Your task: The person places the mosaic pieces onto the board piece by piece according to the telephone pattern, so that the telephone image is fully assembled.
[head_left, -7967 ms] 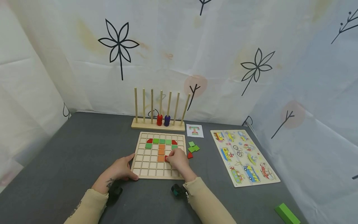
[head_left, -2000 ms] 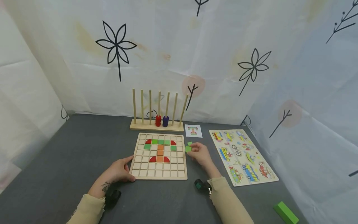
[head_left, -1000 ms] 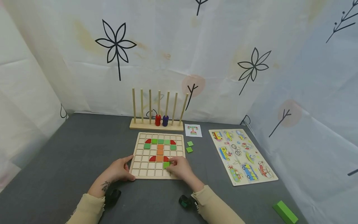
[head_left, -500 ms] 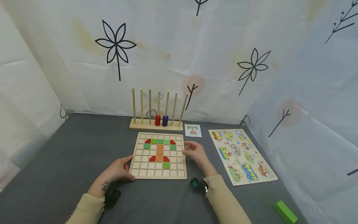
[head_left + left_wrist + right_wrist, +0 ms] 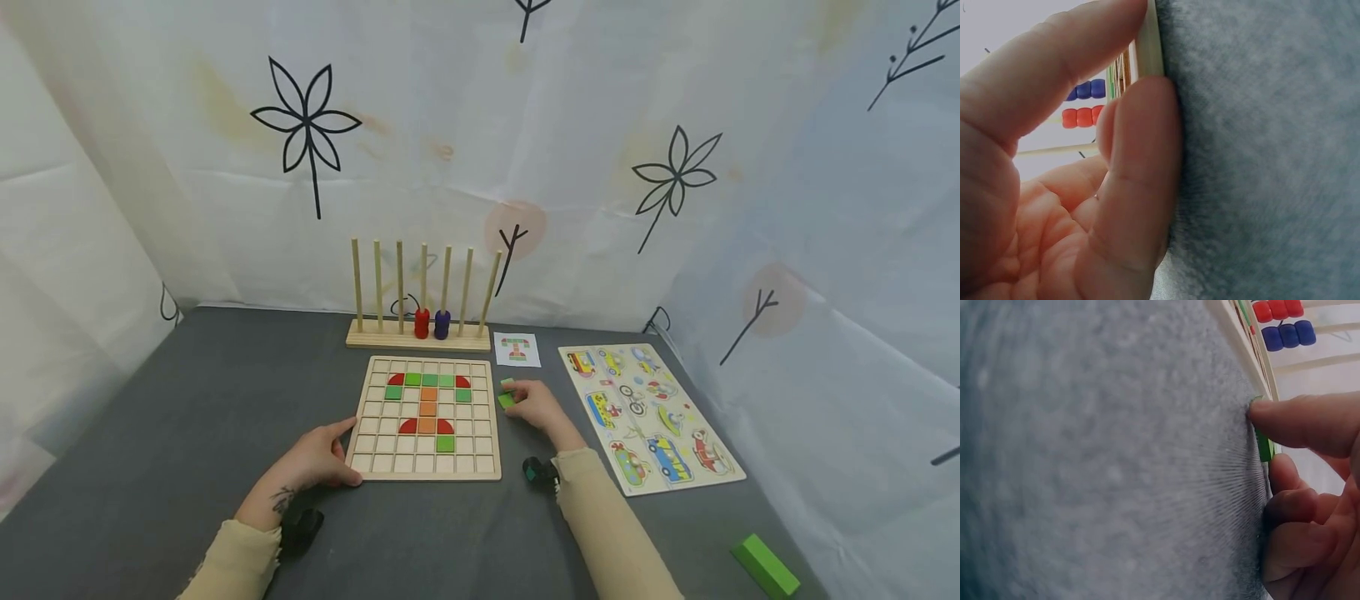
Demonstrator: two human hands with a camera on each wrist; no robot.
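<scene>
In the head view a wooden grid board (image 5: 384, 462) lies flat, with green and orange square tiles and red quarter-round tiles in some cells. A green square tile (image 5: 445, 444) sits below the lower right red tile (image 5: 446, 427). My left hand (image 5: 318, 457) touches the board's left edge and lower left corner with fairly straight fingers and thumb. Right of the board, my right hand (image 5: 536, 408) pinches a loose green tile (image 5: 1265, 445) by its edges, at table level. Another green tile (image 5: 507, 382) lies just behind, partly hidden by the fingers.
A small pattern card (image 5: 517, 350) lies behind the loose tiles. At the back stands a peg rack (image 5: 390, 335) with red beads (image 5: 422, 324) and blue beads (image 5: 442, 325). A picture puzzle board (image 5: 648, 417) is to the right, a green block (image 5: 765, 567) at front right.
A green tile was carried from the right onto the board's lower part and let go there. My right hand came back to the loose tiles and took hold of one. The left hand stays put.
</scene>
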